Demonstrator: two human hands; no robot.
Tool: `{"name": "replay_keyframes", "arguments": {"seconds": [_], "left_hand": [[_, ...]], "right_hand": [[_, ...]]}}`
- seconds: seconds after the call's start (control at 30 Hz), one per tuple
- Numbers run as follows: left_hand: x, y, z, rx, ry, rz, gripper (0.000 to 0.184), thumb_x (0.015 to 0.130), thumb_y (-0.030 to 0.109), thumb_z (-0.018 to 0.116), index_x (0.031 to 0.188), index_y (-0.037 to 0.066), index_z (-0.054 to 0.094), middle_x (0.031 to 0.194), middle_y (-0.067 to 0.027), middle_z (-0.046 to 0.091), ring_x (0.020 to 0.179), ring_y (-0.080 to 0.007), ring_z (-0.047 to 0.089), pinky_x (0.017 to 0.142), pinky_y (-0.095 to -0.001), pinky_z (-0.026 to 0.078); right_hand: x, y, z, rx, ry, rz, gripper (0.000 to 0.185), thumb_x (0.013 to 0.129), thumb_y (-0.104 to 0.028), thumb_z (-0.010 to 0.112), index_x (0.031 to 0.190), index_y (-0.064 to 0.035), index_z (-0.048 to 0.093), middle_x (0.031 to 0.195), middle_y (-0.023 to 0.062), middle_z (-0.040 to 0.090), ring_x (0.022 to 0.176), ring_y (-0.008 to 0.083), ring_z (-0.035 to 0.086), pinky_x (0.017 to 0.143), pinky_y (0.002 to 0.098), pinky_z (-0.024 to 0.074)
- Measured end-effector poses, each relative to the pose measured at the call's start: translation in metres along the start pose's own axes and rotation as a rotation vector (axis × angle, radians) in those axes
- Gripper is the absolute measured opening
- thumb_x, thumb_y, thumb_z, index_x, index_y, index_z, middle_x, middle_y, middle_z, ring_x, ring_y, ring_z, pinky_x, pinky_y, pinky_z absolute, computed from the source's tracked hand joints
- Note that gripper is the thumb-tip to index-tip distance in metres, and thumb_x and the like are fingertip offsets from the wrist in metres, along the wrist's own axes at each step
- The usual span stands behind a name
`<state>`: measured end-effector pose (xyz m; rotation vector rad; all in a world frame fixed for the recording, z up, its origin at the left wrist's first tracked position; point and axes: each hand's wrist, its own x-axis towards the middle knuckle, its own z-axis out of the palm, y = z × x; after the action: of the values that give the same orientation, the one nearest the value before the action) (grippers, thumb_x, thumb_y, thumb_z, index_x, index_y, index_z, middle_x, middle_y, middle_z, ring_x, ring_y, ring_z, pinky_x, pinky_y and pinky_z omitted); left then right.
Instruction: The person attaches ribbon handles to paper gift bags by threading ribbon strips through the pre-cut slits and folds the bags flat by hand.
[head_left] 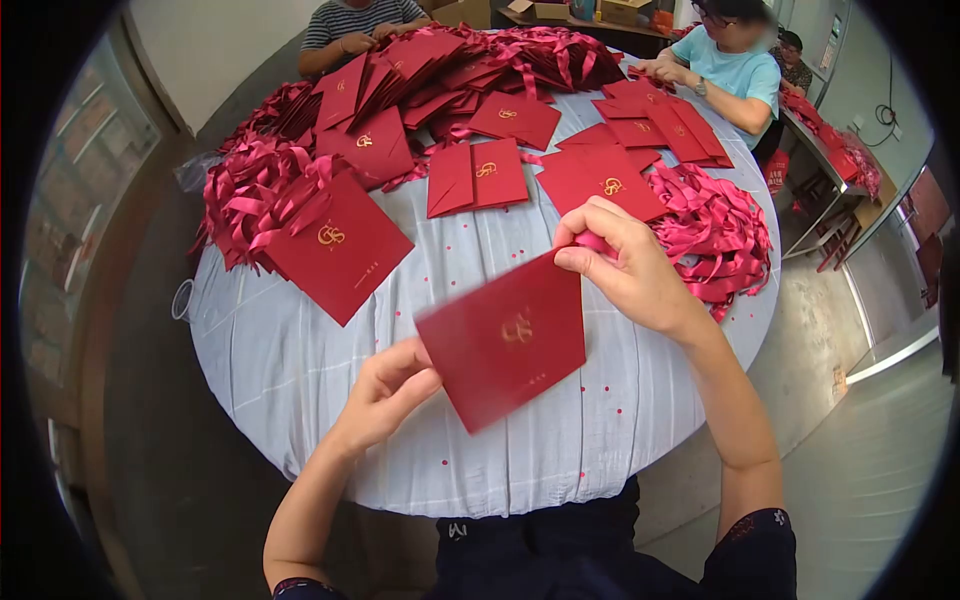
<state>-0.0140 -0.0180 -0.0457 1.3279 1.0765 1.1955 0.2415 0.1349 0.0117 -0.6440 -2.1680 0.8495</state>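
Observation:
A flat red paper bag with a gold logo is held up tilted over the near part of the table, its left side smeared by motion. My right hand pinches a bit of pink-red ribbon at the bag's upper right corner. At the left edge, my left hand has its fingers curled behind the bag and its thumb close to the edge; the fingertips are hidden. Left of it lies another red bag, beside a heap of looped ribbons.
Folded red bags and a large pile cover the far part of the round table. More ribbons heap at the right. Two people work across the table; another sits farther back.

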Motion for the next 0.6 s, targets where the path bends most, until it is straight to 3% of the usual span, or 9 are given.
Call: {"name": "replay_keyframes", "arguments": {"seconds": [0.07,0.1,0.17,0.2,0.23,0.3,0.5,0.57,0.6], "left_hand": [[0.003,0.007,-0.009,-0.152,-0.241,0.086,0.028,0.091,0.006,0.061,0.117,0.001,0.056,0.102,-0.0064,0.059,0.093,-0.0127,0.059,0.084,-0.0285,0.046],[0.004,0.009,-0.003,-0.151,-0.248,0.086,0.028,0.091,0.006,0.061,0.117,0.001,0.056,0.102,-0.0064,0.059,0.093,-0.0127,0.059,0.084,-0.0285,0.046],[0.014,0.037,0.025,0.124,-0.003,0.291,0.041,0.084,0.003,0.067,0.123,0.001,0.056,0.108,-0.011,0.056,0.091,-0.0176,0.06,0.085,-0.0318,0.047],[0.018,0.042,0.023,0.476,-0.015,0.439,0.05,0.074,0.0,0.071,0.122,0.005,0.06,0.114,-0.0135,0.054,0.093,-0.0239,0.059,0.084,-0.0357,0.048],[0.022,0.048,0.023,0.478,-0.02,0.444,0.05,0.074,0.0,0.071,0.122,0.005,0.06,0.114,-0.0135,0.054,0.093,-0.0239,0.059,0.084,-0.0357,0.048],[0.03,0.061,0.029,0.907,-0.153,0.729,0.054,0.068,0.002,0.073,0.12,0.01,0.062,0.118,-0.0148,0.053,0.098,-0.028,0.057,0.082,-0.039,0.048],[0.042,0.073,0.039,1.098,-0.147,0.884,0.034,0.065,0.008,0.075,0.096,0.007,0.062,0.113,-0.0126,0.058,0.1,-0.0286,0.056,0.083,-0.0428,0.048],[0.038,0.074,0.036,1.145,-0.102,0.91,0.03,0.066,0.009,0.075,0.092,0.006,0.06,0.109,-0.0115,0.06,0.098,-0.0279,0.057,0.082,-0.0427,0.048],[0.034,0.073,0.035,1.154,-0.049,0.92,0.03,0.065,0.009,0.074,0.091,0.005,0.06,0.105,-0.0105,0.061,0.094,-0.0274,0.058,0.08,-0.0412,0.048]], "right_hand": [[0.002,-0.006,-0.005,0.086,-0.032,0.005,0.009,0.085,-0.005,0.064,0.091,-0.0018,0.058,0.085,0.0034,0.053,0.078,0.0109,0.051,0.069,0.0246,0.0414],[0.004,-0.008,-0.004,0.165,-0.113,-0.032,0.009,0.084,-0.004,0.064,0.091,-0.0021,0.059,0.086,0.0029,0.053,0.08,0.0114,0.051,0.071,0.0247,0.0418],[0.006,-0.011,0.002,0.242,-0.194,-0.067,0.008,0.084,-0.003,0.064,0.09,-0.0025,0.059,0.086,0.0025,0.053,0.081,0.012,0.052,0.072,0.0249,0.0421],[0.008,-0.011,0.007,0.247,-0.221,-0.128,0.008,0.084,-0.002,0.064,0.09,-0.0024,0.059,0.087,0.0026,0.053,0.082,0.0127,0.052,0.073,0.0255,0.0427],[0.009,-0.01,0.01,0.251,-0.246,-0.191,0.009,0.083,-0.001,0.064,0.09,-0.0022,0.059,0.087,0.0028,0.053,0.083,0.0134,0.052,0.074,0.0261,0.0433],[0.009,-0.011,0.013,0.266,-0.257,-0.198,0.009,0.083,-0.001,0.065,0.091,-0.0024,0.059,0.089,0.0031,0.054,0.086,0.014,0.053,0.076,0.0273,0.0439],[0.002,-0.015,0.015,0.366,-0.213,-0.146,0.014,0.085,0.001,0.062,0.099,-0.001,0.062,0.095,0.0033,0.057,0.087,0.0127,0.054,0.078,0.0272,0.0443],[-0.004,-0.011,0.012,0.374,-0.176,-0.115,0.017,0.089,-0.001,0.058,0.105,-0.0007,0.063,0.095,0.0025,0.058,0.086,0.0103,0.054,0.074,0.0242,0.0444],[-0.007,-0.01,0.009,0.346,-0.057,-0.068,0.016,0.091,-0.004,0.056,0.106,-0.0012,0.063,0.091,0.002,0.058,0.079,0.0077,0.053,0.066,0.0215,0.0423]]}}
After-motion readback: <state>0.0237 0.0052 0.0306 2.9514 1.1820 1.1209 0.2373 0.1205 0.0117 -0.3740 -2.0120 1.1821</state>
